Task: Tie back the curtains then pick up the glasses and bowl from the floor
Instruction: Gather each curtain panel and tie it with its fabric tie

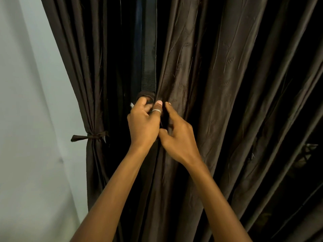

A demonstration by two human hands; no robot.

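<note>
At curtain edge, left hand [142,124], right hand [178,138] gripping tie-back [146,96]

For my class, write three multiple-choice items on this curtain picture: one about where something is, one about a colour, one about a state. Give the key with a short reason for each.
1. Where is the ring?
A. on a finger of the left hand
B. on the right hand
C. hanging from the tieback

2. What colour are the curtains?
A. white
B. dark brown
C. red

3. In what state is the curtain panel by the wall?
A. hanging loose
B. lying on the floor
C. gathered and knotted with a tieback

Key:
1. A, the silver band sits on a left-hand finger.
2. B, all the fabric is dark brown.
3. C, a knotted band cinches its folds.
</note>
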